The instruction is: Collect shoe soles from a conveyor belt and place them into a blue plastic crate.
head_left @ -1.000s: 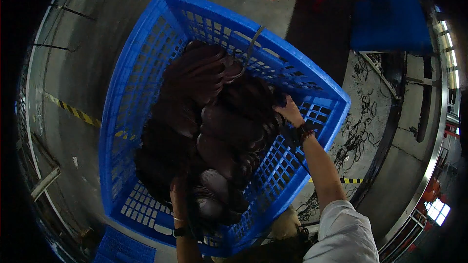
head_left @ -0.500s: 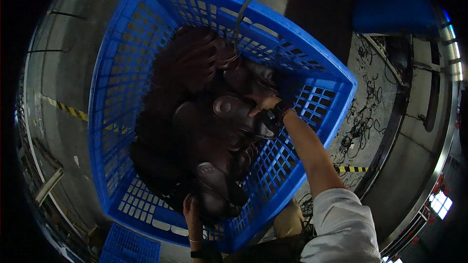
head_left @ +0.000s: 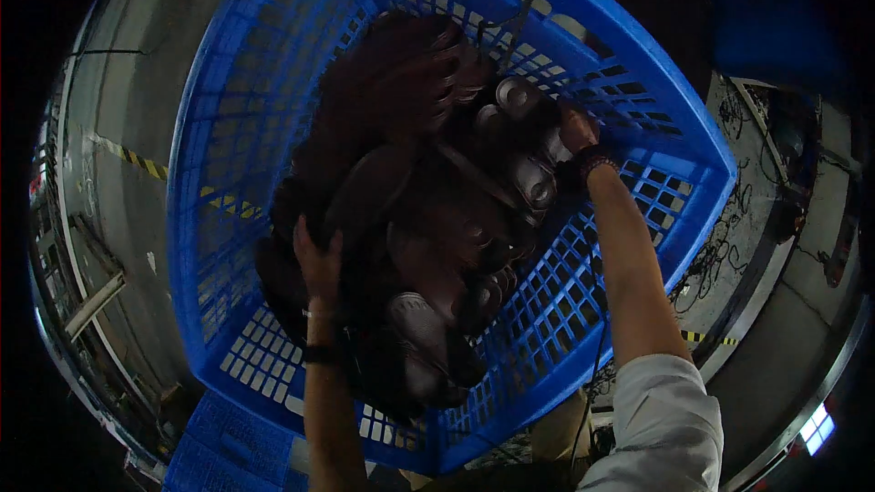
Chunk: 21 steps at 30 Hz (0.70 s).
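Observation:
A heap of dark brown shoe soles [head_left: 428,255] fills much of a large blue plastic basket [head_left: 196,246]. My left hand [head_left: 319,260] lies over the heap's left side, fingers apart, with nothing in it that I can see. At the heap's right edge, close to the basket's far right wall, is my right hand [head_left: 578,132]. Its fingers are lost in shadow, so their grip does not show. Just below it lies a shiny sole [head_left: 531,180], and rounded sole ends [head_left: 516,96] show to its left. One paler sole [head_left: 419,319] rests at the near end of the heap.
A cord [head_left: 529,5] hangs over the basket's far rim. Near the lower left stands another blue plastic crate [head_left: 241,437]. Dark, stringy scraps [head_left: 720,255] litter the floor on the right. Yellow-black tape [head_left: 137,162] marks the floor on the left.
My left hand has moved from the basket's near edge forward onto the heap. My right hand has reached farther right and away. The basket appears shifted right in view.

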Tool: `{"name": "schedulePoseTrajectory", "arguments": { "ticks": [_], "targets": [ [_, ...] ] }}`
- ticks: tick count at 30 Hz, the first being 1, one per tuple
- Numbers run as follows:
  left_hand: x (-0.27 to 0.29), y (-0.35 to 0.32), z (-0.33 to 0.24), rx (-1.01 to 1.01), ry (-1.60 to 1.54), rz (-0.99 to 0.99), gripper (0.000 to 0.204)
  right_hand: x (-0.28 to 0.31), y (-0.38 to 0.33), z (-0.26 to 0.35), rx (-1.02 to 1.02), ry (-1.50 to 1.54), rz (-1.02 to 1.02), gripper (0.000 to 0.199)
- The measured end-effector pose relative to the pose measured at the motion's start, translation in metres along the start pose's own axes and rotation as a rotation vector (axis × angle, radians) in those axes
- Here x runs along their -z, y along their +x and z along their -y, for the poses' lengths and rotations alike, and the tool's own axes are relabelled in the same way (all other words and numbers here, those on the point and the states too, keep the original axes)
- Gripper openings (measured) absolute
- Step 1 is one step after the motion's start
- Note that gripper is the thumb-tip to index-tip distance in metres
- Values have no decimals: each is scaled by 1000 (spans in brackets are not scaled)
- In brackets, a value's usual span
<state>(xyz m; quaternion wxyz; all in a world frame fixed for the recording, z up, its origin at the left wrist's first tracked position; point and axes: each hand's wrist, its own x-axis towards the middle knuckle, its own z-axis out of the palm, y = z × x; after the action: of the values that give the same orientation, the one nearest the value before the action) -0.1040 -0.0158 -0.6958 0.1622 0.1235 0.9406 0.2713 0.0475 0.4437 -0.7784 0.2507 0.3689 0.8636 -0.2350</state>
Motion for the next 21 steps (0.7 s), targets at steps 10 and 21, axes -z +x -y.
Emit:
{"name": "schedulePoseTrajectory", "arguments": {
  "ticks": [10, 21],
  "targets": [
    [-36, 17, 9, 124, -38, 677, 58, -60, -70, 33, 353, 799, -107, 57],
    [37, -129, -23, 634, -760, 409, 49, -95, -130, 108, 71, 425, 59, 74]
  ]
}}
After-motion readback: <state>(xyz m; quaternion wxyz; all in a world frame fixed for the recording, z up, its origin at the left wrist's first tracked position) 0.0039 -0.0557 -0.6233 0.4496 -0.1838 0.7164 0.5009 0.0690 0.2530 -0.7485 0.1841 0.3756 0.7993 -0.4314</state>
